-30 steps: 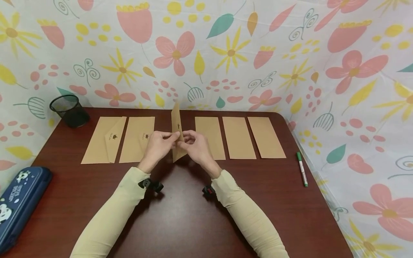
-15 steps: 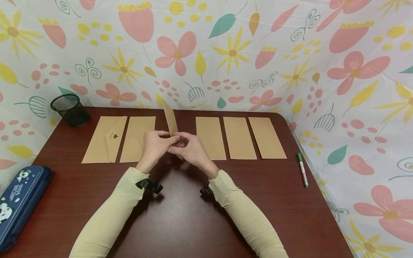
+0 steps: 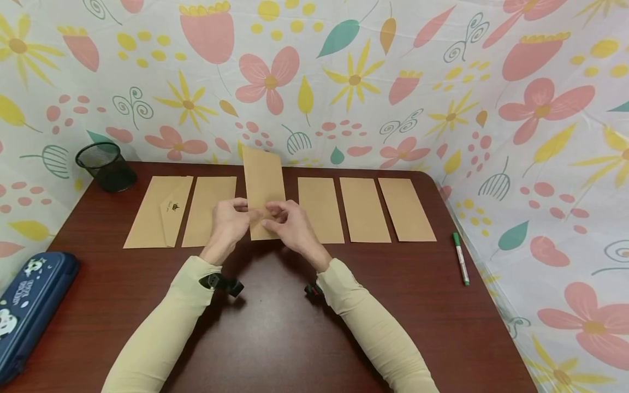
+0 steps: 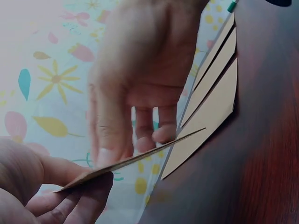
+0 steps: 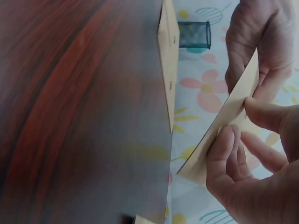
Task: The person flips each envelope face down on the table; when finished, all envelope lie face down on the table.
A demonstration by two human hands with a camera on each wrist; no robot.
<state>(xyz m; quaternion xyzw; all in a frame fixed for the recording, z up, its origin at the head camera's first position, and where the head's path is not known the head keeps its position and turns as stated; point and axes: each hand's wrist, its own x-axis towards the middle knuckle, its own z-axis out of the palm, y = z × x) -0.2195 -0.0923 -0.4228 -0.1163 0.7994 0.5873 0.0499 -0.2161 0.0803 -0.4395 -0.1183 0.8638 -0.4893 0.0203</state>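
tan rectangular paper envelope (image 3: 264,174) being held up

the left hand (image 3: 229,219) is pinching its edge over the dark-brown wooden surface (image 3: 275,327); the right hand (image 3: 294,225) is touching its face, and whether it is gripping cannot be told.

Envelopes (image 3: 366,210) on table (image 3: 275,344), pencil case (image 3: 36,314) left, marker (image 3: 461,259) right
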